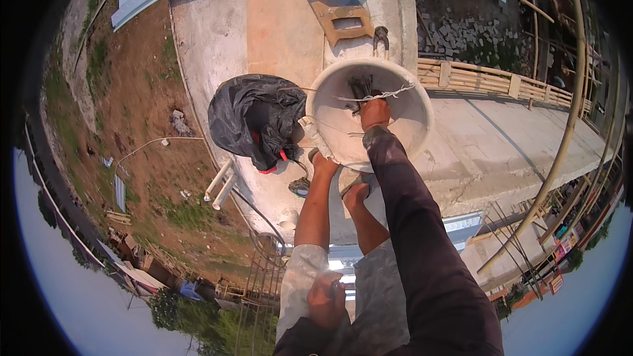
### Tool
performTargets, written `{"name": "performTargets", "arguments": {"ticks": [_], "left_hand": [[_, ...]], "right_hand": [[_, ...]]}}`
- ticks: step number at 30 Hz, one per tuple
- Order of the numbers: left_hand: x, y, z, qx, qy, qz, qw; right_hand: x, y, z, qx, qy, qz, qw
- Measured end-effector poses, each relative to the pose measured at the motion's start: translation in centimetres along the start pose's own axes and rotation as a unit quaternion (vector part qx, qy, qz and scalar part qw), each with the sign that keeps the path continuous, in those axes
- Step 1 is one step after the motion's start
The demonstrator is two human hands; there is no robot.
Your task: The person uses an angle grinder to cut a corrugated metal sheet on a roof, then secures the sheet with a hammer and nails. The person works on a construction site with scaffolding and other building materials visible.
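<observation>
One bare right hand (375,115) dips into a round, pale, smooth-walled bucket (417,133), beside thin, dark, stick-like pieces (360,86) clustered inside; its fingertips are hidden, so I cannot tell whether it grips any. Pale, twisted, rope-like strands (397,91) cross the bucket's mouth. The left hand (326,300) is curled near the mottled grey cloth shorts (306,267); its hold is unclear. Left of the bucket slumps a crinkled, glossy black plastic bag (231,115). Beyond the rim, dark metal pincers (380,36) and a broad-bladed handsaw with a looped wooden handle (343,23) lie on rough concrete (211,59).
</observation>
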State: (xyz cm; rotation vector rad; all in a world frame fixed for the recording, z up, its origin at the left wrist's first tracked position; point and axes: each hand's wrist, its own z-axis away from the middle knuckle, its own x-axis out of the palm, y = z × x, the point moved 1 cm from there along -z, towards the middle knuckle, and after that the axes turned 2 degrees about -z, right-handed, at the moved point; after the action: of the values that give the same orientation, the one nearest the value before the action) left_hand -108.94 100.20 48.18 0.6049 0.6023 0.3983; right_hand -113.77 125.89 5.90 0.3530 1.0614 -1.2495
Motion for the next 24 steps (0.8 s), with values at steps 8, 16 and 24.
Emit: {"name": "performTargets", "arguments": {"ticks": [8,16,24], "left_hand": [[0.9,-1.2,0.2,0.0,0.007,0.016,1.0],[2.2,-3.1,-4.9,-0.131,-0.004,0.136,0.982],[2.1,4.0,-13.1,-0.162,-0.257,0.371,0.878]], "right_hand": [[-4.8,1.6,2.3,0.117,-0.066,-0.319,0.938],[-16.5,-2.4,12.3,0.175,-0.18,-0.476,0.843],[-26.6,-9.4,27.6,-0.047,-0.162,-0.333,0.928]]}}
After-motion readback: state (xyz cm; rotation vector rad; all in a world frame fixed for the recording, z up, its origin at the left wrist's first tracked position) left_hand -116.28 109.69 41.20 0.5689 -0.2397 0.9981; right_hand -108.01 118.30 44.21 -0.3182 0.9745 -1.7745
